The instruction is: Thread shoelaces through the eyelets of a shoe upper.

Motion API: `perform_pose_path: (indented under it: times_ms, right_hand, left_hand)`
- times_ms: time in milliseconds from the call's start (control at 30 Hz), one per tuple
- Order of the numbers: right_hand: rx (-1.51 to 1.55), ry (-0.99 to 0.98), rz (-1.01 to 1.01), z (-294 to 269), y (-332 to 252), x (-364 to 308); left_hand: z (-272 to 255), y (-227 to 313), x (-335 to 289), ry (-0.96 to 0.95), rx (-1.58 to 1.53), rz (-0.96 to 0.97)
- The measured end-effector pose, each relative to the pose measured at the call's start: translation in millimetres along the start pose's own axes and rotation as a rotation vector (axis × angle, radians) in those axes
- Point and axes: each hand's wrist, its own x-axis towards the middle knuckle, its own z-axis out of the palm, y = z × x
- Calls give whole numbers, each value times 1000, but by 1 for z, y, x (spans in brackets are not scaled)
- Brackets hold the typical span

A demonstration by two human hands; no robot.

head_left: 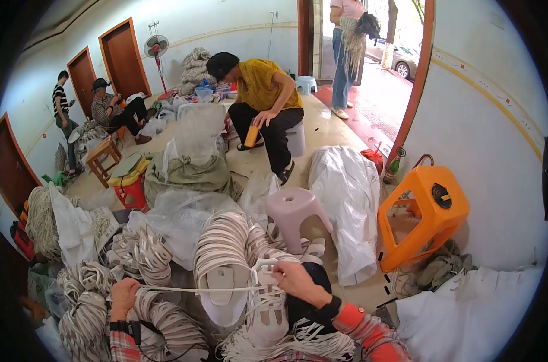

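Observation:
A pale beige shoe upper lies in front of me, toe toward me, with a lace threaded across its eyelets. From it a flat whitish shoelace stretches taut to the left. My left hand is closed on that lace's far end, above coiled stacks of uppers. My right hand is closed at the eyelet edge near the upper's top; what its fingertips pinch is hidden. Beside the upper, on the left, curves a nested stack of similar uppers. A bundle of loose laces spreads beneath the toe.
A mauve stool stands just beyond my hands, a white sack to its right. An orange stool stands by the right wall. A seated person bends forward ahead; others are at the left and doorway. More uppers lie left.

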Motion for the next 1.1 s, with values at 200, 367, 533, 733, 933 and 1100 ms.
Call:
perform_pose_path:
  times_ms: [200, 367, 533, 733, 933, 1100]
  right_hand:
    - [373, -730, 320, 28, -2, 15]
    - [187, -936, 242, 42, -23, 26]
    - [173, -1017, 28, 41, -72, -10]
    - [151, -829, -728, 107, -116, -83]
    - [140, -1039, -756, 82, -139, -100]
    - [-66, -821, -443, 37, -78, -81]
  left_hand:
    - [-13, -54, -30, -48, 49, -218]
    - [-31, -99, -72, 26, 358, -265]
    - [-7, -71, -68, 185, 770, 21]
    - [57, 61, 25, 161, -1436, -726]
    - [106, 207, 43, -477, -1332, -522]
    - [147, 224, 23, -458, -972, -112]
